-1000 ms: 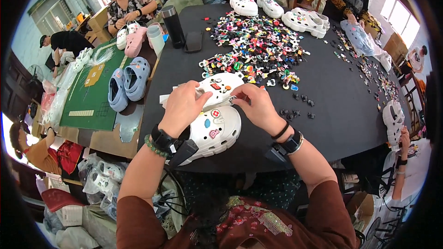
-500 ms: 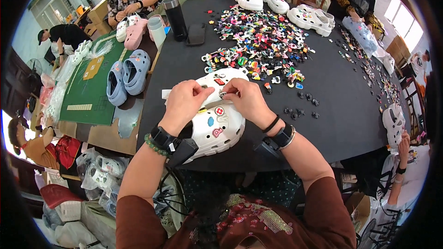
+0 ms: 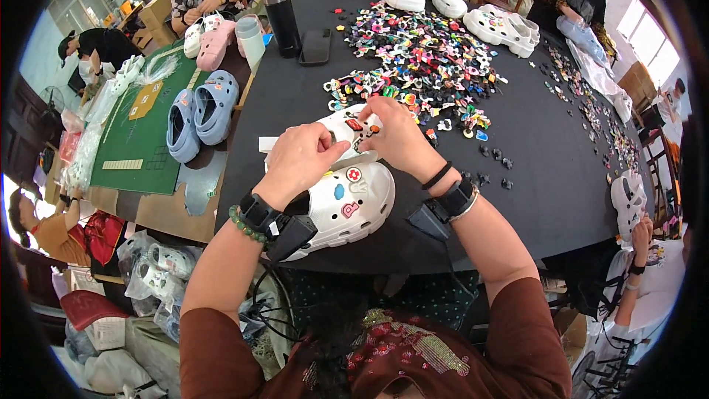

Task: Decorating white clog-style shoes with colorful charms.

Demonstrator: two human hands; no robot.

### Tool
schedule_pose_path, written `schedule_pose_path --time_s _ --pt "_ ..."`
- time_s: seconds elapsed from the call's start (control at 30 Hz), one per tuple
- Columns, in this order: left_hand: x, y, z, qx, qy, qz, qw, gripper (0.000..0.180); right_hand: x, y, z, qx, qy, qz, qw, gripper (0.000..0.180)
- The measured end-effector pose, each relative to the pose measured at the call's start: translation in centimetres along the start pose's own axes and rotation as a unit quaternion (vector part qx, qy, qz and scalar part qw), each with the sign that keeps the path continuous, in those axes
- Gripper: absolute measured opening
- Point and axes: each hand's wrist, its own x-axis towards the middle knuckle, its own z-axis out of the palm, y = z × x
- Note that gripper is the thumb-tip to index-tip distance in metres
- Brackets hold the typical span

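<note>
Two white foam clogs lie one behind the other on the table before me. My left hand point(image 3: 301, 164) is closed around the heel side of the far clog point(image 3: 341, 133), its thumb and fingers bent. Over the toe of that clog, my right hand point(image 3: 402, 139) curls its thumb and fingers around the vented top. Red and dark charms show between its fingertips; part of the toe is hidden by this hand. The near clog point(image 3: 362, 214), below my hands, carries a blue cloud charm, a round red-and-white charm and a pink charm.
A large heap of colourful shoe charms point(image 3: 421, 59) spreads beyond the clogs, with several black charms point(image 3: 496, 155) at right. A dark tumbler point(image 3: 281, 22) and phone point(image 3: 316, 47) stand left of the heap. Blue clogs point(image 3: 215, 109) sit beside a green mat point(image 3: 140, 144). Other people work around the table.
My right hand has shifted slightly up and its fingers have spread toward the toe's far edge, uncovering charms. The left hand stays on the far clog, its fingers more curled.
</note>
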Motion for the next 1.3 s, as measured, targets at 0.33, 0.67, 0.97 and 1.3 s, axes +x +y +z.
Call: schedule_pose_path --time_s 0.33,0.67,0.97,1.3 --pt "0.2 -0.7 0.7 -0.045 -0.006 0.047 0.998 0.025 2.0 -1.0 -0.6 -0.026 -0.123 0.079 0.989 0.065" --pt "0.2 -0.3 1.7 -0.034 0.061 0.025 0.997 0.027 1.1 0.8 0.5 0.064 -0.081 0.015 0.995 0.046" --pt "0.8 0.4 0.6 0.011 0.006 -0.042 0.999 0.042 -2.1 -0.6 -0.7 0.019 0.027 -0.047 0.998 0.012" --pt "0.4 0.2 1.1 -0.015 0.035 -0.033 0.999 0.039 -2.6 -0.3 -0.1 0.028 0.003 0.042 0.999 0.012"
